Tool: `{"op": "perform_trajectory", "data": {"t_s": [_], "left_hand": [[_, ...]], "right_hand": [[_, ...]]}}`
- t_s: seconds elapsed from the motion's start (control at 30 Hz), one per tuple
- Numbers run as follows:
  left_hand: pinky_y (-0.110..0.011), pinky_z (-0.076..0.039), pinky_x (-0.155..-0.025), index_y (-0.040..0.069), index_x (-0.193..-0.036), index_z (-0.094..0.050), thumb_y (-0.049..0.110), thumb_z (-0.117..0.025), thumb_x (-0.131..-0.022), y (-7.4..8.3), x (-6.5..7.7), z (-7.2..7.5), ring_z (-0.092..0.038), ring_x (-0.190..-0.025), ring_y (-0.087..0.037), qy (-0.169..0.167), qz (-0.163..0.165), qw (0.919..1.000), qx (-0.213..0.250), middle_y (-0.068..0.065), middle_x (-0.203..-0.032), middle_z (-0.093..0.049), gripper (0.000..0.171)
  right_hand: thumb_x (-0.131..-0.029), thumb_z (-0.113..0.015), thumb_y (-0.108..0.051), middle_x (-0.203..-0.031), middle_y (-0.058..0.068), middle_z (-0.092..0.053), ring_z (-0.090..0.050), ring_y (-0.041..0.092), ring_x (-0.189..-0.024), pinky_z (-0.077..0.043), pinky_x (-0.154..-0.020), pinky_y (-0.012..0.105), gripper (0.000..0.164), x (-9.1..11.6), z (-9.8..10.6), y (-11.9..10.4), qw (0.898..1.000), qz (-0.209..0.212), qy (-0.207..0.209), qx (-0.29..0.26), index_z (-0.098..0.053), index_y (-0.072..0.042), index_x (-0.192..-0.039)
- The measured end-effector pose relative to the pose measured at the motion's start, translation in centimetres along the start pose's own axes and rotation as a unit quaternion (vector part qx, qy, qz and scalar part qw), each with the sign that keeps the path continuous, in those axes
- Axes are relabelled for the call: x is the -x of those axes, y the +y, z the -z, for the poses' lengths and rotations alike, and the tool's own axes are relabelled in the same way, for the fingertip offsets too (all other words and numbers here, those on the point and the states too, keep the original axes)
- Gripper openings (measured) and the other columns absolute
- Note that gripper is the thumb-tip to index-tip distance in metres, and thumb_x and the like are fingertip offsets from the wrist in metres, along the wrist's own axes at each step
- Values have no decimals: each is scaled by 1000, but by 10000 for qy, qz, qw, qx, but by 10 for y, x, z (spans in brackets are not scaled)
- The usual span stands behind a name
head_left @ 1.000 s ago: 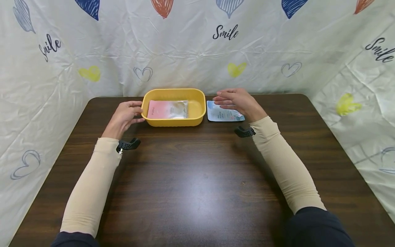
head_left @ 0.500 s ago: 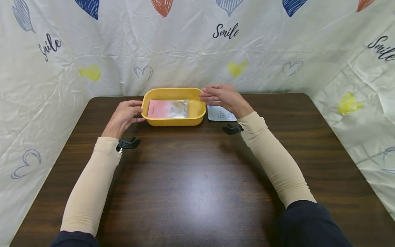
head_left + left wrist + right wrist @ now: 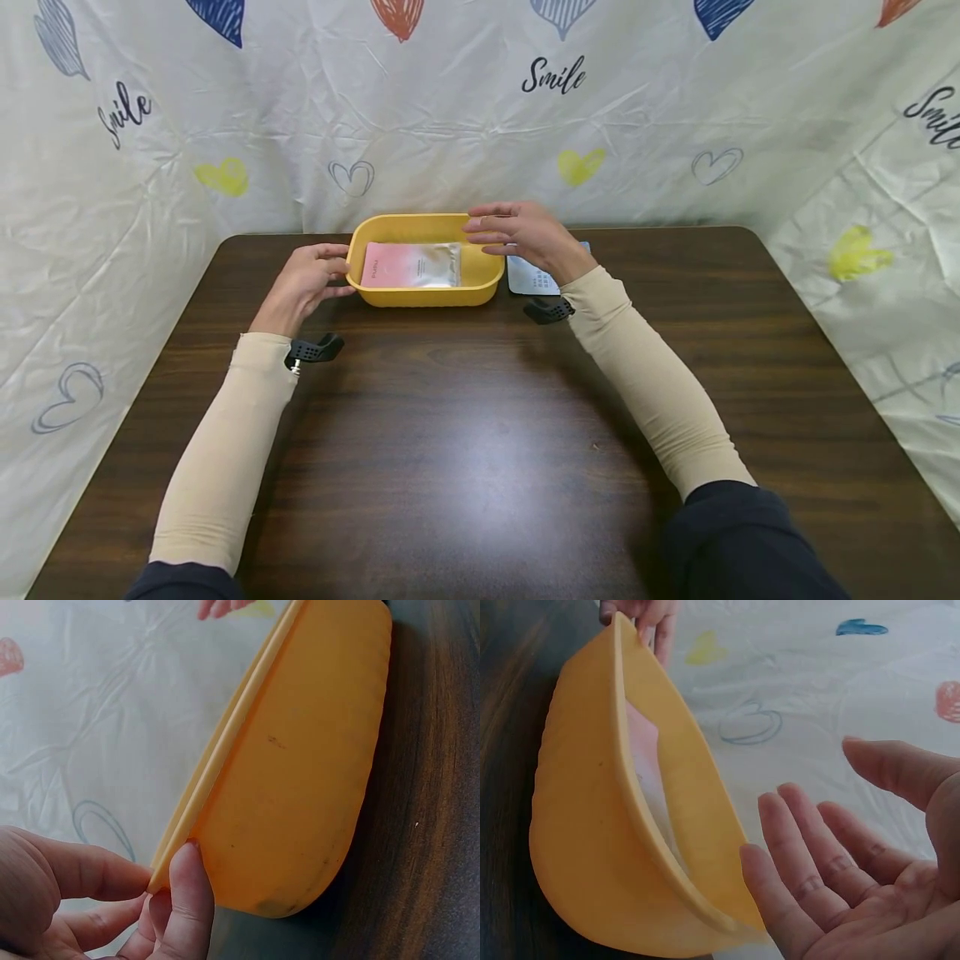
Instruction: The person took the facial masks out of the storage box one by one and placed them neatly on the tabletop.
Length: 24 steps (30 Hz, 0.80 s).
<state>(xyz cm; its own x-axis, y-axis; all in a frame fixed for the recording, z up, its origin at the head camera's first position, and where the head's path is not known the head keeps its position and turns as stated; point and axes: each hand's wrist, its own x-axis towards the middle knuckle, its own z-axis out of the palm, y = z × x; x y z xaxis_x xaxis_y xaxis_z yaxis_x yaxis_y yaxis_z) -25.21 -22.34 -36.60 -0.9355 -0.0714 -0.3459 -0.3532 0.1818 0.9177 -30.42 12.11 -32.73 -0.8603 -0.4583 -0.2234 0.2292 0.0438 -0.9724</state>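
A yellow plastic bin (image 3: pixel 420 297) stands at the back of the table. Inside it lies a flat pink-and-silver packet (image 3: pixel 408 267). My left hand (image 3: pixel 302 279) is at the bin's left end; in the left wrist view its thumb and fingers pinch the bin's rim (image 3: pixel 217 769). Over the bin's right end is my right hand (image 3: pixel 523 235), holding nothing. The right wrist view shows its fingers (image 3: pixel 795 840) spread beside the bin's rim. A light blue packet (image 3: pixel 532 279) lies right of the bin, partly hidden under the right hand and wrist.
The dark wooden table (image 3: pixel 450 400) stretches toward me in front of the bin. A white curtain (image 3: pixel 450 108) with hearts and "Smile" lettering hangs close behind the table's back edge and along both sides.
From above the light blue packet, my right hand has moved left to the bin's right end. My left hand keeps its place on the rim.
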Motion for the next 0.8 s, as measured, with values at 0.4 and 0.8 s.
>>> {"op": "perform_trajectory", "data": {"t_s": [0.4, 0.8], "left_hand": [[-29, -60, -85, 7, -150, -47, 6, -54, -103, -2, -1, 0, -57, -116, -30, 37, -70, 10000, -19, -15, -143, -48, 48], [-29, -60, -84, 7, -149, -48, 5, -54, -103, -3, -2, 0, -57, -116, -30, 68, -110, 9999, 10, -15, -142, -49, 47]], "right_hand": [[-95, -71, -9, -141, 15, -60, -58, 25, -129, -40, -115, 47, 58, -16, -16, 5, 9996, -1, -236, -144, -48, -9, -149], [-94, -72, -9, -150, 20, -51, -53, 26, -135, -31, -120, 53, 70, -32, -31, 16, 9991, -127, -409, -15, -38, -8, -155]]}}
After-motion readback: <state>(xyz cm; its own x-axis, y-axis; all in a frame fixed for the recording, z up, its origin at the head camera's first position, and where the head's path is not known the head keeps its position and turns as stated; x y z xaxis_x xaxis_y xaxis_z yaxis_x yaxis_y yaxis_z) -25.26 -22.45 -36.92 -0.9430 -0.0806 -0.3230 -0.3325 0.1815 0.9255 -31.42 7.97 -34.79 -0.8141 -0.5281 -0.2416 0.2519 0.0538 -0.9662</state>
